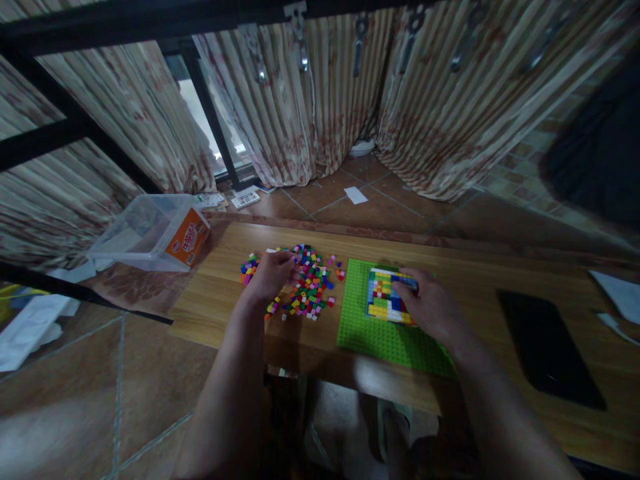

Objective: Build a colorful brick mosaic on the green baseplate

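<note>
brick panel [383, 293]: on the green baseplate [365, 333], my right hand [431, 303] half-curled against it. left of the baseplate, my left hand [274, 273] is part-closed over loose bricks [311, 293]; i cannot tell if either grips a brick.

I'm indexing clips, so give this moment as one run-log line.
left hand: over loose bricks | right hand: at brick build | brick build: on green baseplate | green baseplate: on wooden table
</note>
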The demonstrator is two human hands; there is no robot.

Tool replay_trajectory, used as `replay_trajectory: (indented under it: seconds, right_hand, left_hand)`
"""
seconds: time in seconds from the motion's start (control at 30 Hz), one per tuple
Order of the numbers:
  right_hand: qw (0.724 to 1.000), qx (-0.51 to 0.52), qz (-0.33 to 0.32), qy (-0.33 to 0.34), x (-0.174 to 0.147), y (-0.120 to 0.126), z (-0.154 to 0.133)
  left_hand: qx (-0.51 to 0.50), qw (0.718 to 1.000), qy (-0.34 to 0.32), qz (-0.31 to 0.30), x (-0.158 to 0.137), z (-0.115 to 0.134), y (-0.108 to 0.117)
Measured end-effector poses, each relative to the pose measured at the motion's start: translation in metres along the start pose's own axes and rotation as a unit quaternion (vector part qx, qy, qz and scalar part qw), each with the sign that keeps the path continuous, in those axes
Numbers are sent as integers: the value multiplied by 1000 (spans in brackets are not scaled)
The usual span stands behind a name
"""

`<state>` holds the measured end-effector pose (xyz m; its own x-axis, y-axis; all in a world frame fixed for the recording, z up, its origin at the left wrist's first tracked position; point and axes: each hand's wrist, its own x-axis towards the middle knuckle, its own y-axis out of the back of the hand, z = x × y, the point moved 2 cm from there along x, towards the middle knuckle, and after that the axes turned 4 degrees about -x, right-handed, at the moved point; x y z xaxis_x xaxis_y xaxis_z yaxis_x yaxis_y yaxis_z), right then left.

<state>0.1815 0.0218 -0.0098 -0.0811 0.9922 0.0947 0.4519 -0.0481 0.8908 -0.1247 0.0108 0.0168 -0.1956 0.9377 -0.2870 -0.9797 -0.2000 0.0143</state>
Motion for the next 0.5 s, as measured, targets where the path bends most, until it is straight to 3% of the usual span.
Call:
replay_trajectory:
  seconds: [0.3,0.5]
  right_hand:
    - [1000,-10,-13,-7,0,1,-2]
    - [1000,0,-1,-1,0,0,-1]
  left_hand:
    - [206,976,-64,27,10,-12,10]
    - [242,963,-107,50,5,-4,10]
